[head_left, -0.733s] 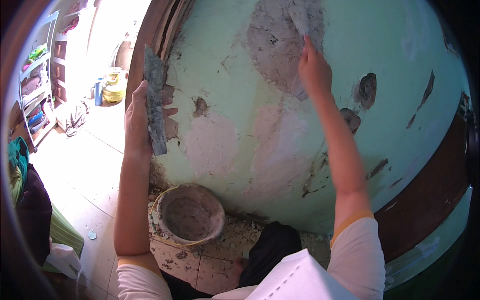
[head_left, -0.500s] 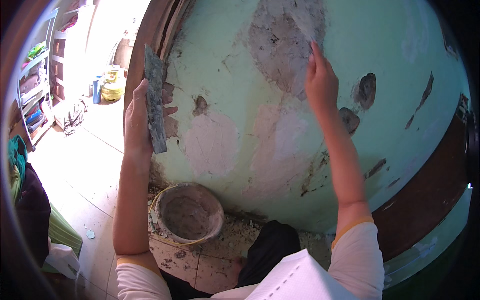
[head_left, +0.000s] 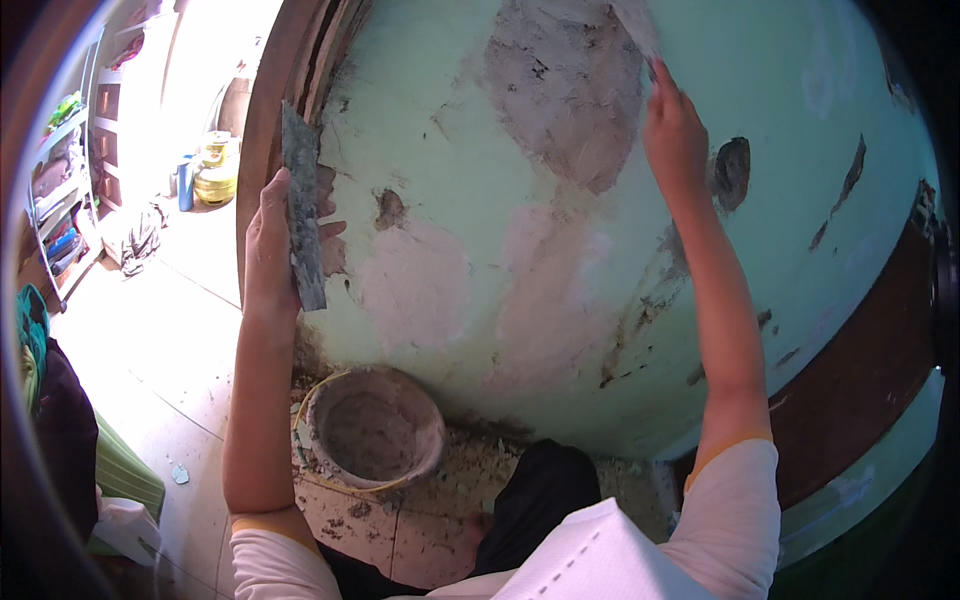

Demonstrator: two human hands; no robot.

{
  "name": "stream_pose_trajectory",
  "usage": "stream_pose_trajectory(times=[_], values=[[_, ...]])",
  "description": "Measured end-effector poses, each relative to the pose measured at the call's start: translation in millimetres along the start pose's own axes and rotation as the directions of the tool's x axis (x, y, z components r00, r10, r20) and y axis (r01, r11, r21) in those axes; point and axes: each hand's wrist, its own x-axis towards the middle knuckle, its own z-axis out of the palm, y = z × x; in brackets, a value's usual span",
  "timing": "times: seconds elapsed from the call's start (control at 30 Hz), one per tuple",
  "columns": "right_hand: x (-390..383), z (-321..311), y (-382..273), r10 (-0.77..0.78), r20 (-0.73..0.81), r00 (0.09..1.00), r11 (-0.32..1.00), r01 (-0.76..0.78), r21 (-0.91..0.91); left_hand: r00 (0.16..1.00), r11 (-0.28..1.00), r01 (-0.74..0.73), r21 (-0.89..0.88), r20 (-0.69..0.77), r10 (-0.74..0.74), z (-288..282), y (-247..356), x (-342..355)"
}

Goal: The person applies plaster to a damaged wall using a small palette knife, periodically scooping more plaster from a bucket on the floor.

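Observation:
My left hand [head_left: 268, 230] grips a long, flat grey plastering blade [head_left: 305, 205], crusted with putty, held upright near the wooden door frame [head_left: 276, 60]. High on the pale green wall [head_left: 430, 150], my right hand [head_left: 676, 140] holds a putty knife [head_left: 636, 30] at the right edge of a large grey filler patch [head_left: 560, 90]. Lighter smoothed patches [head_left: 410, 280] lie below it, with dark chipped spots [head_left: 731, 175] to the right. A bucket of grey mix [head_left: 374, 430] stands on the debris-strewn floor at the wall's foot.
At left, a bright doorway shows a white rack [head_left: 62, 200], a yellow gas cylinder [head_left: 216, 182] and a blue cylinder [head_left: 185, 185]. Dark cloth [head_left: 65, 440] sits near a green plastic item [head_left: 128, 465]. My dark-clad knee [head_left: 540, 480] is beside the bucket.
My right hand and knife have moved rightward from over the grey patch to its right edge. My left hand has shifted slightly with the blade still in it.

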Motion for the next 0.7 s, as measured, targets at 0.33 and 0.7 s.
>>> stream_pose_trajectory(times=[0.33,0.7], values=[[-45.9,2.2,-58.4,0.179,0.211,0.961,0.981,-0.191,0.041,1.0,1.0,0.018,0.009,0.02,-0.018,6.0,0.5,-1.7],[25.1,19.1,-85.4,0.109,0.232,0.966,0.989,-0.128,0.069,0.999,0.999,0.038,-0.003,0.006,-0.038,11.1,-2.0,-1.2]])
